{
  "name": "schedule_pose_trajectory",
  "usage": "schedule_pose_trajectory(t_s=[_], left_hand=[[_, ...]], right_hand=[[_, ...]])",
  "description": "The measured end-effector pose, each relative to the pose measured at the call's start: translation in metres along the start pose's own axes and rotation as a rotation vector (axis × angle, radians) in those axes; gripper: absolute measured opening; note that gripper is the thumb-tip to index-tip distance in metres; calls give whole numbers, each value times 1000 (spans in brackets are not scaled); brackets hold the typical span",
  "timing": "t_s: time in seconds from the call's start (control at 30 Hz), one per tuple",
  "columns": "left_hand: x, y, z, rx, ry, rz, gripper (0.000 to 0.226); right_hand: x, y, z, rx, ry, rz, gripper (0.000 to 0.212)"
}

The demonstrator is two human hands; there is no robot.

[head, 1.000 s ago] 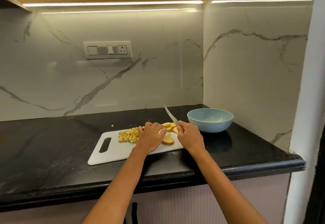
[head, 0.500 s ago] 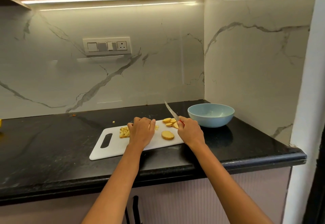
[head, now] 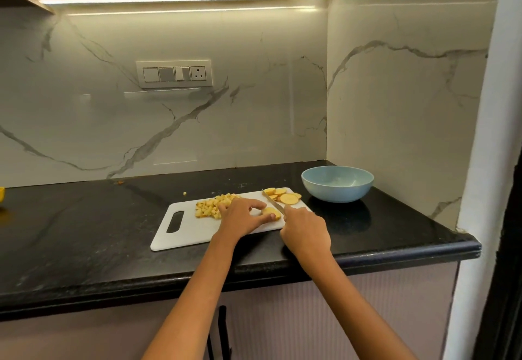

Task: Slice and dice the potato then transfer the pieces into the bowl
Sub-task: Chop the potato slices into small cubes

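While our left hand (head: 243,217) pins 1 potato slice (head: 271,213) flat on the white cutting board (head: 186,232) between forefinger and thumb, our right hand (head: 306,231) grips the knife (head: 272,204), its blade running from near right to far left across the slice. Diced pieces (head: 211,207) lie left of it, uncut slices (head: 285,196) at the far right corner. The blue bowl (head: 337,183) sits on the black bench (head: 84,232) just right of the board.
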State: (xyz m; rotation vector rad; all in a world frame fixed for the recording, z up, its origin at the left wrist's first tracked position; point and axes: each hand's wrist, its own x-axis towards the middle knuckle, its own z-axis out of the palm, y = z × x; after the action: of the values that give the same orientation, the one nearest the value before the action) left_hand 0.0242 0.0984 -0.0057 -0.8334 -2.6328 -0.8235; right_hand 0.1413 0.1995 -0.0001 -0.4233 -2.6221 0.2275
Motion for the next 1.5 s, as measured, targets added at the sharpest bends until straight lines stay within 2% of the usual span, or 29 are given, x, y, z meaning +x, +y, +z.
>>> schedule_pose_trajectory(t_s=[0.6, 1.03, 1.3, 1.5], left_hand=[[1, 4, -3, 68, -32, -32, 43], [-4, 2, -1, 9, -37, -7, 40], [-6, 2, 0, -65, 16, -2, 34], [-6, 2, 0, -59, 28, -13, 29]], right_hand=[[-2, -11, -21, -114, -161, -71, 24], [-30, -12, -27, -195, -132, -119, 23], [-26, -2, -22, -9, -101, 36, 29], [-22, -4, -22, 10, -136, 25, 29]])
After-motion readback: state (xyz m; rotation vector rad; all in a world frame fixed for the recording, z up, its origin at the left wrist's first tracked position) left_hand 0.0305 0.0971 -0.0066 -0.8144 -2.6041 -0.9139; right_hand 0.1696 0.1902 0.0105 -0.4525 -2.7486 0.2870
